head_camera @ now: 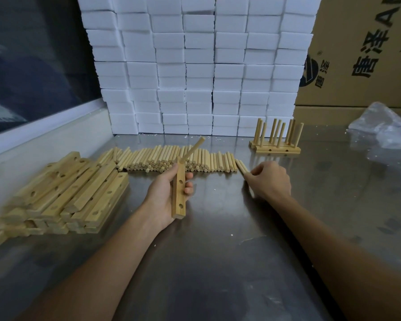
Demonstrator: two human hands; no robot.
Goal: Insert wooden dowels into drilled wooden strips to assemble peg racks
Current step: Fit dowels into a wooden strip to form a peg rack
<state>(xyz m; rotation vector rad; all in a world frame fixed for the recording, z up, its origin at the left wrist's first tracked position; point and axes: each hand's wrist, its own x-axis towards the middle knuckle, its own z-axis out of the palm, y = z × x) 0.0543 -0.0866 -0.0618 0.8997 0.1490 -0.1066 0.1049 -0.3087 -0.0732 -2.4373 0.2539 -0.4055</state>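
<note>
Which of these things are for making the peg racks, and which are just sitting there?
For the job: the strip with one dowel in it, held by the left hand; the loose dowels; the dowel at the right hand; the spare strips; the finished racks.

Just lying about: white blocks, cardboard box, plastic bag.

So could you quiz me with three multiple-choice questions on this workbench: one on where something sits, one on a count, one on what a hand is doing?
1. Where do the finished racks stand?
A. Far right, by the white blocks
B. On the strip pile
C. In the left hand

2. How many dowels are in the held strip?
A. None
B. One
C. Three

3. What is the right hand doing?
A. Lying flat
B. Pinching a loose dowel
C. Gripping a strip

Answers: 1 A, they stand upright on the table there. 2 B, one dowel sticks out; two holes are empty. 3 B, its fingers pinch the dowel's end.
</note>
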